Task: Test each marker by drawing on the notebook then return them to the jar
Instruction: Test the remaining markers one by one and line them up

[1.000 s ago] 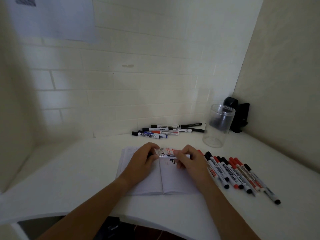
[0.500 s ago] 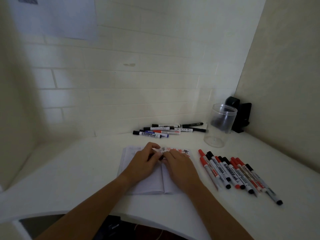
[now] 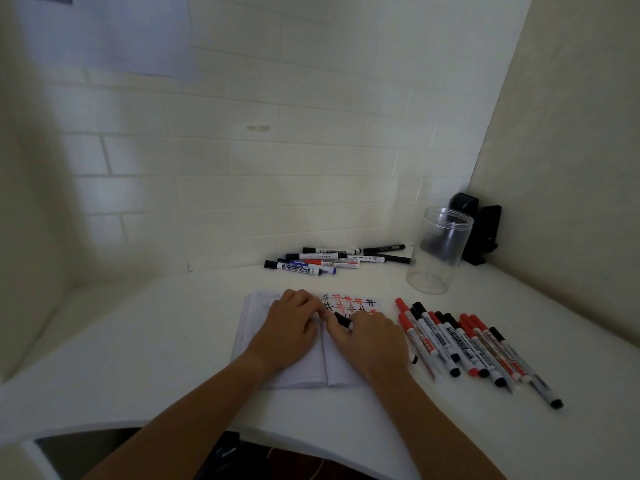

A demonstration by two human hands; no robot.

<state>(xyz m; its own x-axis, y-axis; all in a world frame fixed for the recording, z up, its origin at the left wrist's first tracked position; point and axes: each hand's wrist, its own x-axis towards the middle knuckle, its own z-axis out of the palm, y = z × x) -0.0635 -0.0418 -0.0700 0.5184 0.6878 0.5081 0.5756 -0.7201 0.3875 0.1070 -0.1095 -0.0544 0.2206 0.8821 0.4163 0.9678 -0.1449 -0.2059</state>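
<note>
Right hand (image 3: 370, 336) pinches a black marker (image 3: 343, 319) over the open notebook (image 3: 304, 368); left hand (image 3: 289, 323) rests flat on the page, fingers relaxed. White desk (image 3: 156, 358), tiled wall (image 3: 242, 168) behind. The marker's barrel is mostly hidden. The clear jar (image 3: 440, 251) looks empty, with loose markers (image 3: 464, 344) lying beside the notebook.

From my seat I see only two bare forearms entering from about six o'clock, each ending in a hand: the left hand (image 3: 289, 327) and the right hand (image 3: 372, 337). No sleeve reaches the visible part of either arm. I can make out no ring, watch or glove on them.
</note>
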